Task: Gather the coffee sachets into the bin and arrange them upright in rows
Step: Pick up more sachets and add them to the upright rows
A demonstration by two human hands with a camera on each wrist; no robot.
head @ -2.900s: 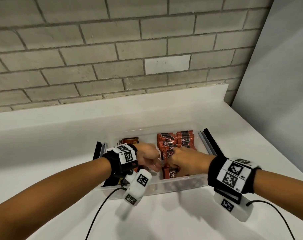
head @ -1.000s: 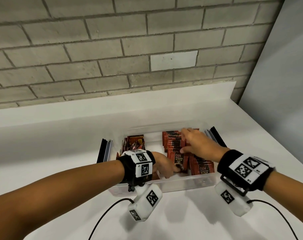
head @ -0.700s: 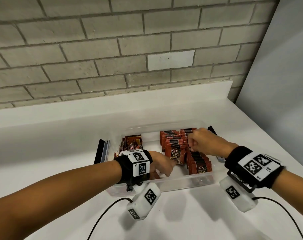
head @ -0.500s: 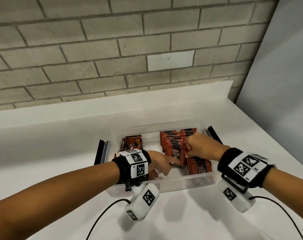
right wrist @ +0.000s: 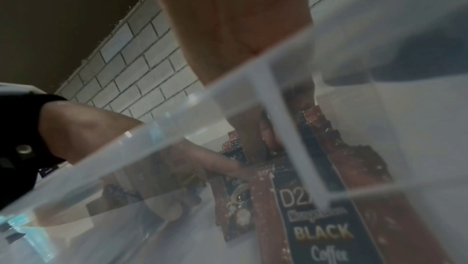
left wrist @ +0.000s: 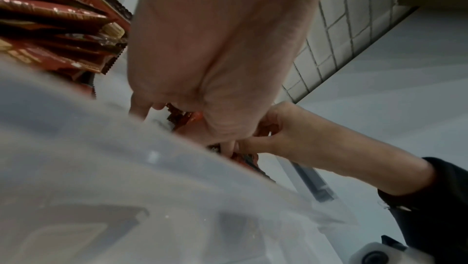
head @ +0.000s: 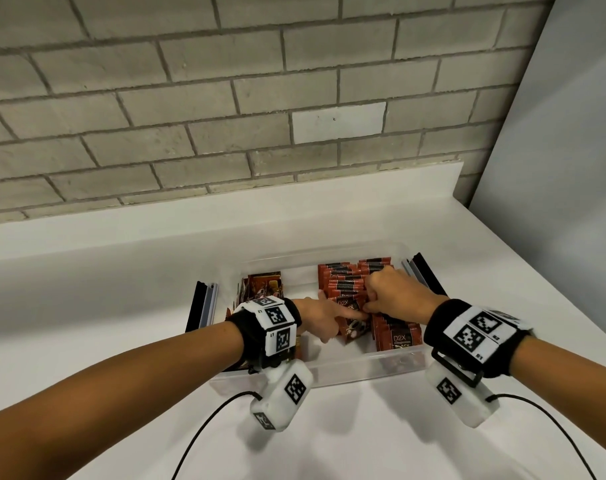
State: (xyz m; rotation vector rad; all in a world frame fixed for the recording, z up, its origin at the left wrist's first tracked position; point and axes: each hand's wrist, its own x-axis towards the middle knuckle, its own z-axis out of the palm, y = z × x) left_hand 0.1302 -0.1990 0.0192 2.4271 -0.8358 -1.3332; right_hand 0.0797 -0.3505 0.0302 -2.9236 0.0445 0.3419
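Note:
A clear plastic bin (head: 315, 370) on the white counter holds red coffee sachets standing in two rows at its right. My left hand (head: 329, 318) holds the front sachet (head: 351, 329) of the left row. Its index finger lies straight across the sachet's top and its thumb sits at the lower left edge. My right hand (head: 381, 296) is curled over the rows and pinches sachet tops beside that fingertip. Which sachet it pinches is hidden. The right row's front sachet (head: 396, 339) reads "D2X Black". In the right wrist view the same label (right wrist: 321, 228) shows through the bin wall.
Darker red and gold sachets (head: 263, 285) stand at the bin's back left. Black rails flank the bin on the left (head: 199, 306) and on the right (head: 422, 271). A brick wall rises behind the counter and a grey panel (head: 571, 168) closes the right. Wrist cables (head: 208, 427) trail in front.
My left hand has raised a sachet from lying low in the bin to leaning on the left row's front. My right hand has come forward from the rows' back to meet it.

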